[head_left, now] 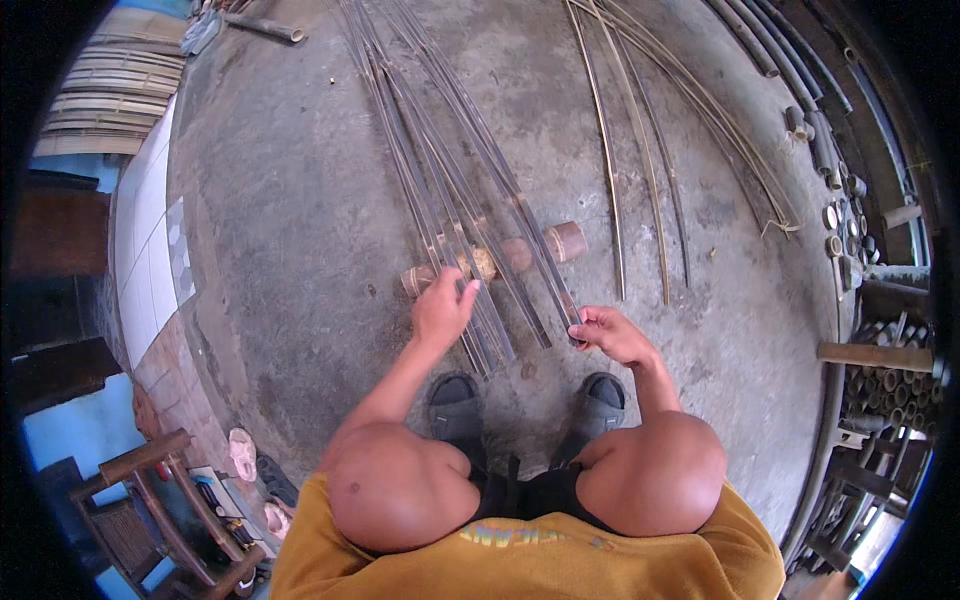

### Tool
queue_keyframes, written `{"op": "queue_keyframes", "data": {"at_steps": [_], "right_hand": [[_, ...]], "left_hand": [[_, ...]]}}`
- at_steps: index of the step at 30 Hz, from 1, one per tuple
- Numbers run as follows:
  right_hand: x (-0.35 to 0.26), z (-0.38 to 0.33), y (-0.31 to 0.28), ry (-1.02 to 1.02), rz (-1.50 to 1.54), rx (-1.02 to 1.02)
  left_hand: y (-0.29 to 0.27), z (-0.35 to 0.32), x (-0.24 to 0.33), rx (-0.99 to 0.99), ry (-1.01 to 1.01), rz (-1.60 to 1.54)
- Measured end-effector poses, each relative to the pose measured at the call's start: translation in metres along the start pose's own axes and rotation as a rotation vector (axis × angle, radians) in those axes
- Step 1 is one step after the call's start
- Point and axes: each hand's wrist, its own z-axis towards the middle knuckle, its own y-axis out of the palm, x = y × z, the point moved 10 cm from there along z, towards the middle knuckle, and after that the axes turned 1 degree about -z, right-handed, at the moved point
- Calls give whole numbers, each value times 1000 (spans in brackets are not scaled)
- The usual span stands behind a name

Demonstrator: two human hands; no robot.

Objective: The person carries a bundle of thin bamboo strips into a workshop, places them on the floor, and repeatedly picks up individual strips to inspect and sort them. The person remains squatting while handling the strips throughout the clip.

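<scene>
Several long, dark bamboo strips (512, 270) lean across a short bamboo log (570, 242) on the floor and run away from me. Between finger and thumb, my right hand (612, 337) pinches the near end of the rightmost strip (552, 268). My left hand (442, 308) is over the left group of strips (481, 325), thumb and fingers apart, its fingertips by the log. Whether those fingertips touch the strips I cannot tell.
More long strips (657, 200) lie on the concrete floor (280, 230) to the right, beside a curved bundle (735, 130). Cut bamboo poles (890, 385) are stacked along the right side. A bamboo chair (150, 500) and pink shoes (243, 455) stand at left.
</scene>
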Motion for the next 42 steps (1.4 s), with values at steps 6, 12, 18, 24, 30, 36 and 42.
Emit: {"op": "queue_keyframes", "data": {"at_steps": [6, 12, 18, 24, 30, 36, 42], "right_hand": [[23, 13, 17, 70, 14, -29], [37, 35, 22, 9, -121, 2], [19, 29, 17, 15, -298, 74], [24, 30, 30, 48, -266, 12], [21, 26, 40, 41, -29, -102], [17, 28, 54, 33, 116, -214], [-53, -24, -17, -82, 199, -94]], "left_hand": [[32, 4, 1, -180, -107, 122], [37, 13, 0, -106, -144, -183], [86, 5, -9, -285, -370, -836], [103, 3, 0, -258, -538, -976], [97, -5, 1, -328, -562, -1225], [81, -9, 10, -356, -554, -1273], [72, -18, -1, -331, -576, -1262]]}}
